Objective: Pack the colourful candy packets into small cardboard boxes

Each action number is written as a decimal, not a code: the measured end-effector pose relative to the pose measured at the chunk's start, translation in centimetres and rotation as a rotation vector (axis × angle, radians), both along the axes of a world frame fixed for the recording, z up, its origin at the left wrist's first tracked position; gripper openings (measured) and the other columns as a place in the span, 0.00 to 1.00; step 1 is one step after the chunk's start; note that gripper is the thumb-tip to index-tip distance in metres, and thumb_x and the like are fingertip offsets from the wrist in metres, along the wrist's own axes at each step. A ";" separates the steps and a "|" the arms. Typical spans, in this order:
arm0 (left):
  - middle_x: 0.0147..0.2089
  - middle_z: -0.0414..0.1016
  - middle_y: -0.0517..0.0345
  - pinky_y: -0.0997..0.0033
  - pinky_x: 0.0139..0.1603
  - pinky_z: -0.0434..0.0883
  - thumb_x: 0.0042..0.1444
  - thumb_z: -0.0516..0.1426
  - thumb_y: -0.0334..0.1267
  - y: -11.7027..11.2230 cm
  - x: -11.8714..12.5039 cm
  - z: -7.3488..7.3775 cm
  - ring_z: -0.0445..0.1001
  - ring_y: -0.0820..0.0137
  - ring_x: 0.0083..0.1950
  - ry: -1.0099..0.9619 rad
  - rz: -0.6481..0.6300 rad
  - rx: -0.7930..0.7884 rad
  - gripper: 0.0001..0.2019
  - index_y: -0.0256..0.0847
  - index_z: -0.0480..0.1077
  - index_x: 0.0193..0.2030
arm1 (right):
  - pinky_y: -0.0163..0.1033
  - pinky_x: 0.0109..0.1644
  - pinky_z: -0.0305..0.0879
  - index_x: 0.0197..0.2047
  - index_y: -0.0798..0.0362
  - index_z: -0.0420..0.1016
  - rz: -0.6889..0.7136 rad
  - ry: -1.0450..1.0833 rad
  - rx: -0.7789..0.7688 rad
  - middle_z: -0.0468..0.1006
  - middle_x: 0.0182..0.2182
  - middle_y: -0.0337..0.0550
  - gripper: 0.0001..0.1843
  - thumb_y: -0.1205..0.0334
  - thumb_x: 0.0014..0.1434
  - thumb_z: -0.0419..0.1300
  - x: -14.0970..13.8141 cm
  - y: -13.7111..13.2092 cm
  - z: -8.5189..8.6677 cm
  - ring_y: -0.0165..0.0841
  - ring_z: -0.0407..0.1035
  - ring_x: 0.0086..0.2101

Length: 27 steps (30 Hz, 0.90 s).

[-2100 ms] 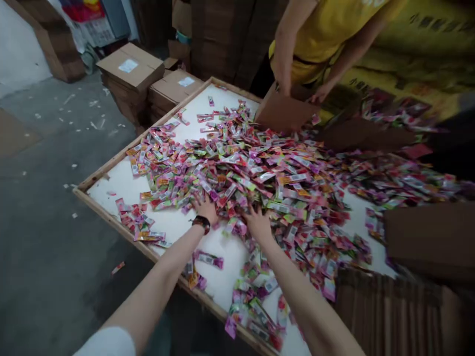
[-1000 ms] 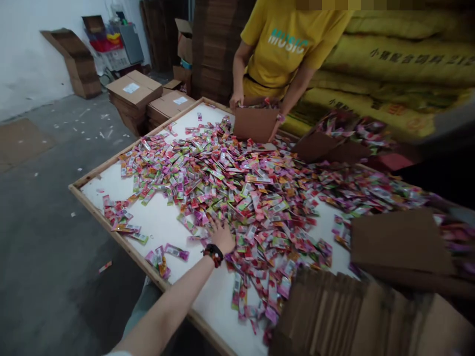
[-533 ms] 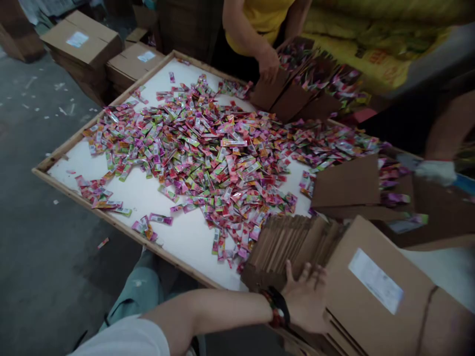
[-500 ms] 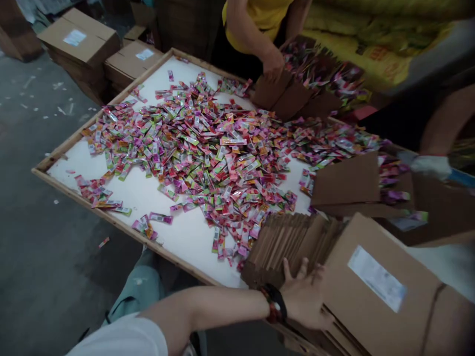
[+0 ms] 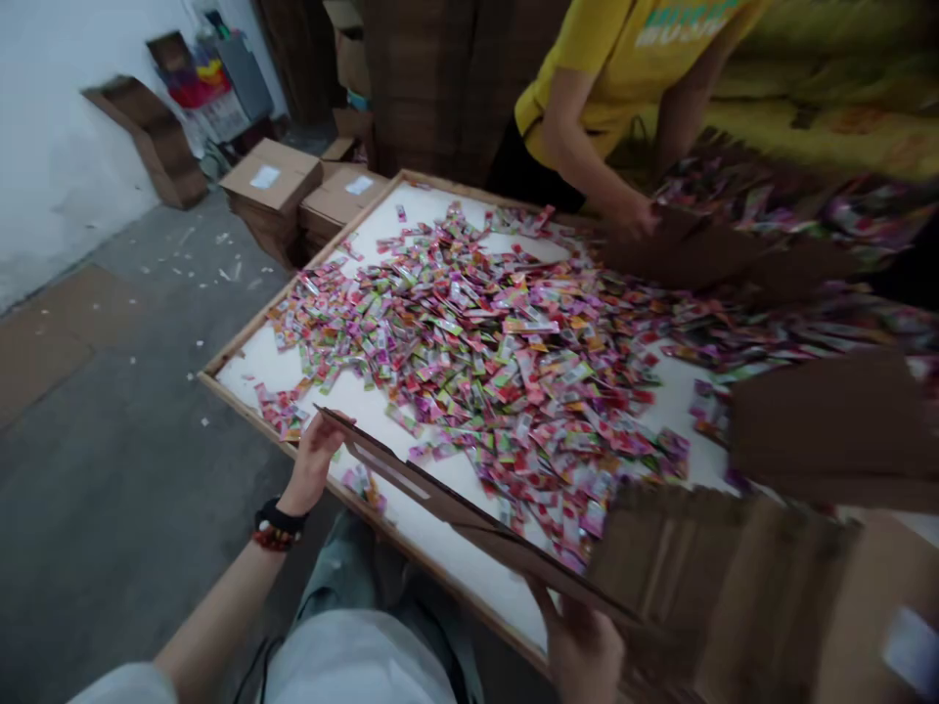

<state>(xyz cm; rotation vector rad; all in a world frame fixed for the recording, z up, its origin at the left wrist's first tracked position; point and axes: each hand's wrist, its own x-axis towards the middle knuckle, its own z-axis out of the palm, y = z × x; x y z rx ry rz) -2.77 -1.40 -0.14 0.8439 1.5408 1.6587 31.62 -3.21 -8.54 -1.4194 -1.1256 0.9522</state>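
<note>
My left hand (image 5: 317, 458) grips the left end of a flattened cardboard box (image 5: 432, 494), held edge-on over the near edge of the table. My right hand (image 5: 583, 645) is closed on the same piece lower at the right. The table is a white board with a wooden rim (image 5: 242, 406). A big heap of small colourful sachets (image 5: 506, 362) covers its middle. A stack of flat cardboard pieces (image 5: 682, 577) stands at the near right, beside my right hand.
Across the table a person in a yellow shirt (image 5: 623, 68) handles a cardboard box (image 5: 682, 249) filled with sachets. Another brown box (image 5: 828, 425) lies at the right. Stacked cartons (image 5: 275, 181) sit on the grey floor at the left.
My left hand left the sachet heap, reached into the stack of flat cardboard, and now both hands hold one flattened piece lifted over the table edge.
</note>
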 end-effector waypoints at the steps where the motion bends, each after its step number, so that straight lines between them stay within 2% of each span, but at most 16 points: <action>1: 0.38 0.73 0.56 0.69 0.46 0.67 0.46 0.66 0.51 0.1 -2.1 -0.1 0.70 0.67 0.43 -0.015 0.032 -0.038 0.20 0.39 0.72 0.39 | 0.44 0.43 0.71 0.37 0.55 0.73 -0.031 0.060 0.028 0.78 0.35 0.44 0.21 0.50 0.47 0.71 -2.7 0.5 0.1 0.36 0.72 0.35; 2: 0.38 0.73 0.57 0.71 0.42 0.66 0.44 0.66 0.52 0.3 -3.9 -0.2 0.69 0.69 0.41 -0.041 0.073 -0.082 0.20 0.39 0.71 0.36 | 0.46 0.45 0.70 0.38 0.54 0.72 -0.070 0.117 0.049 0.78 0.35 0.44 0.21 0.52 0.45 0.71 -5.5 0.9 0.3 0.37 0.72 0.37; 4: 0.36 0.71 0.59 0.74 0.37 0.64 0.42 0.67 0.52 0.8 -6.8 -0.4 0.67 0.72 0.37 -0.098 0.153 -0.152 0.20 0.39 0.68 0.33 | 0.48 0.52 0.67 0.40 0.55 0.72 -0.160 0.212 0.039 0.77 0.39 0.46 0.20 0.53 0.47 0.69 -10.8 1.5 0.9 0.39 0.71 0.42; 7: 0.35 0.71 0.61 0.74 0.39 0.64 0.42 0.67 0.47 1.4 -10.3 -0.3 0.68 0.72 0.38 -0.115 0.147 -0.185 0.18 0.39 0.68 0.34 | 0.48 0.56 0.62 0.42 0.55 0.71 -0.273 0.310 -0.104 0.75 0.42 0.47 0.20 0.50 0.51 0.65 -16.6 1.7 1.9 0.39 0.69 0.45; 9: 0.37 0.74 0.59 0.73 0.41 0.65 0.42 0.67 0.44 1.7 -12.5 0.2 0.69 0.70 0.40 -0.102 0.054 -0.207 0.17 0.38 0.68 0.32 | 0.47 0.57 0.60 0.42 0.53 0.70 -0.349 0.375 -0.190 0.73 0.42 0.44 0.22 0.48 0.50 0.65 -19.0 1.8 2.3 0.39 0.67 0.47; 11: 0.37 0.75 0.57 0.72 0.40 0.65 0.39 0.68 0.43 2.0 -14.8 0.8 0.70 0.70 0.39 -0.084 -0.028 -0.246 0.16 0.38 0.67 0.29 | 0.46 0.60 0.57 0.42 0.52 0.68 -0.385 0.408 -0.203 0.71 0.42 0.43 0.22 0.48 0.48 0.65 -20.4 1.9 2.7 0.38 0.65 0.48; 15: 0.29 0.76 0.58 0.71 0.35 0.64 0.40 0.67 0.48 2.9 -18.1 1.6 0.70 0.69 0.33 0.037 -0.031 -0.349 0.17 0.36 0.71 0.28 | 0.50 0.64 0.53 0.46 0.51 0.65 -0.269 0.306 -0.100 0.69 0.46 0.45 0.25 0.48 0.48 0.65 -21.6 1.6 2.8 0.39 0.64 0.51; 17: 0.27 0.77 0.56 0.69 0.36 0.66 0.44 0.65 0.51 3.2 -18.3 1.8 0.72 0.66 0.32 0.189 -0.044 -0.426 0.18 0.35 0.75 0.29 | 0.51 0.62 0.57 0.51 0.51 0.63 -0.122 0.210 -0.097 0.68 0.50 0.49 0.27 0.47 0.52 0.62 -22.0 0.6 2.3 0.41 0.64 0.52; 20: 0.35 0.81 0.51 0.61 0.45 0.70 0.51 0.60 0.48 2.9 -16.8 2.4 0.76 0.59 0.39 0.381 -0.219 -0.417 0.18 0.34 0.79 0.40 | 0.50 0.58 0.63 0.56 0.52 0.62 0.165 0.072 -0.186 0.68 0.54 0.53 0.32 0.45 0.53 0.60 -23.2 -1.5 0.6 0.43 0.66 0.53; 21: 0.42 0.81 0.50 0.58 0.51 0.70 0.53 0.59 0.45 2.7 -16.1 2.6 0.76 0.58 0.45 0.400 -0.308 -0.366 0.19 0.35 0.78 0.46 | 0.49 0.57 0.65 0.57 0.53 0.62 0.178 0.028 -0.215 0.69 0.54 0.53 0.34 0.44 0.52 0.61 -23.8 -2.0 -0.2 0.44 0.66 0.53; 23: 0.54 0.77 0.49 0.55 0.61 0.64 0.55 0.55 0.41 2.2 -15.1 3.0 0.73 0.58 0.56 0.414 -0.502 -0.278 0.20 0.38 0.76 0.52 | 0.50 0.53 0.68 0.55 0.57 0.64 0.021 -0.015 -0.273 0.72 0.51 0.55 0.38 0.41 0.47 0.64 -24.8 -2.1 -1.6 0.46 0.69 0.50; 25: 0.59 0.73 0.51 0.53 0.65 0.60 0.55 0.53 0.38 1.9 -14.9 3.0 0.68 0.58 0.61 0.504 -0.683 -0.265 0.15 0.41 0.79 0.43 | 0.50 0.48 0.70 0.51 0.59 0.67 -0.134 0.024 -0.326 0.76 0.46 0.56 0.40 0.40 0.41 0.67 -25.1 -0.5 -2.4 0.48 0.72 0.46; 27: 0.58 0.74 0.53 0.51 0.62 0.62 0.55 0.51 0.36 2.1 -15.2 2.7 0.68 0.56 0.59 0.656 -0.772 -0.290 0.14 0.42 0.78 0.28 | 0.51 0.46 0.71 0.48 0.60 0.71 -0.093 0.056 -0.343 0.78 0.41 0.56 0.38 0.43 0.38 0.68 -24.4 2.3 -1.9 0.48 0.73 0.41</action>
